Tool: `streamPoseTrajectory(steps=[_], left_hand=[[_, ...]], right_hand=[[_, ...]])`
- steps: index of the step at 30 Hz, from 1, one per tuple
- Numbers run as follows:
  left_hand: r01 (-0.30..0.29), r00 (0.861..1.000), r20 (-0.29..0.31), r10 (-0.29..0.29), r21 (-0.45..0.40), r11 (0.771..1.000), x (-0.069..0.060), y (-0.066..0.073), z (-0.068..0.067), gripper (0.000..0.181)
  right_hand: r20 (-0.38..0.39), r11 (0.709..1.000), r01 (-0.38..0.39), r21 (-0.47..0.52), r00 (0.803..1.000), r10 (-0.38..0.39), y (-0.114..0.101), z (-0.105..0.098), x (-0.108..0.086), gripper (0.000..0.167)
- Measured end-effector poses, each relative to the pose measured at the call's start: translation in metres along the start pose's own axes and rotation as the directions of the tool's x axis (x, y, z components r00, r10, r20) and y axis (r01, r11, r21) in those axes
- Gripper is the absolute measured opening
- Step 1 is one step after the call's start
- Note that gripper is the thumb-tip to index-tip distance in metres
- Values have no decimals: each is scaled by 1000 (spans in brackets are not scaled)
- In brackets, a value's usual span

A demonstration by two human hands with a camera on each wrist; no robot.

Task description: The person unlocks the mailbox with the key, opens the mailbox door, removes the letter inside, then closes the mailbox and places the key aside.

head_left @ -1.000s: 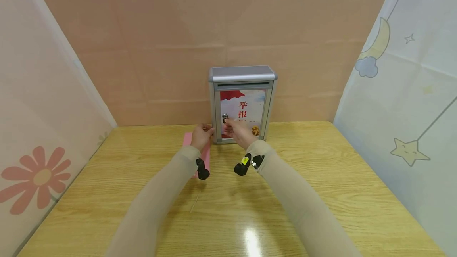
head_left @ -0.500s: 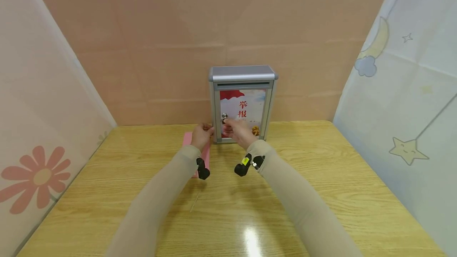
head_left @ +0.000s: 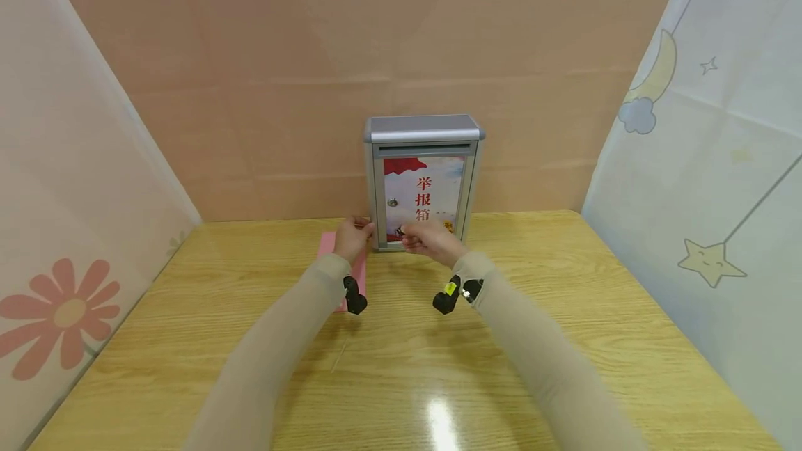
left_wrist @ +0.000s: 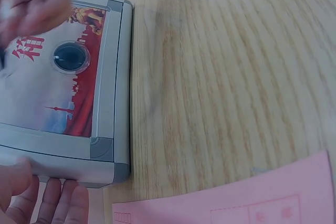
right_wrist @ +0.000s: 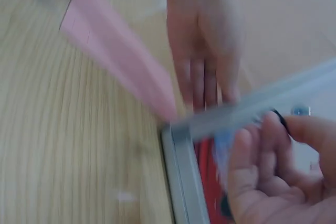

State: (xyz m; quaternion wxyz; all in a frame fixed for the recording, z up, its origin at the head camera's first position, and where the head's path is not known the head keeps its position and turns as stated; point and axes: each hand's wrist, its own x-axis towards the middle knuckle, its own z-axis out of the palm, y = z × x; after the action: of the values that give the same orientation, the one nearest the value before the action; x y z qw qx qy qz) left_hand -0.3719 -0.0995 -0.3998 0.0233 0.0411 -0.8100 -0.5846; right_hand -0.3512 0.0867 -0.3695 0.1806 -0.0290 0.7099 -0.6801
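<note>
A grey metal report box (head_left: 422,136) with a slot near its top and a printed front panel stands against the back wall. My left hand (head_left: 353,236) touches the box's left side; the left wrist view shows its thumb and fingertips along that side. My right hand (head_left: 435,241) is in front of the lower panel. Between its thumb and curled fingers it pinches a small key with a black head (right_wrist: 282,120), mostly hidden by the fingers. The round silver lock (head_left: 392,202) on the panel's left is uncovered. The right wrist view is blurred.
A pink printed paper strip (head_left: 360,273) lies on the wooden table (head_left: 532,298), partly under my left wrist. A thin pale stick-like thing (head_left: 339,355) lies nearer. Patterned sheets stand left and right (head_left: 683,159), with a plain brownish wall (head_left: 282,89) behind.
My right hand has drawn away from the lock, down and to the right, with the key between its fingers. The lock face now shows. My left hand stays at the box's side.
</note>
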Motion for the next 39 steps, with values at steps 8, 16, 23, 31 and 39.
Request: streamPoseTrajectory(steps=[8,16,23,31,39], left_hand=[[-10,1000,-9,10,4,1000,1,0,1,23],[-16,1000,-14,16,14,1000,3,-2,2,22],[-9,1000,-10,9,-1,1000,5,-6,2,22],[2,1000,-6,-2,-23,1000,5,-7,2,22],[5,1000,-2,-5,-34,999,2,-4,1,22]], right_hand=[[102,936,-138,-323,978,180,18,-65,-2,27],[102,845,-350,-405,901,422,23,-99,-10,13],[34,784,-393,-480,885,464,25,-103,-14,19],[8,724,-322,-610,911,413,19,-95,-23,24],[-28,689,-322,-649,915,402,15,-86,-26,25]])
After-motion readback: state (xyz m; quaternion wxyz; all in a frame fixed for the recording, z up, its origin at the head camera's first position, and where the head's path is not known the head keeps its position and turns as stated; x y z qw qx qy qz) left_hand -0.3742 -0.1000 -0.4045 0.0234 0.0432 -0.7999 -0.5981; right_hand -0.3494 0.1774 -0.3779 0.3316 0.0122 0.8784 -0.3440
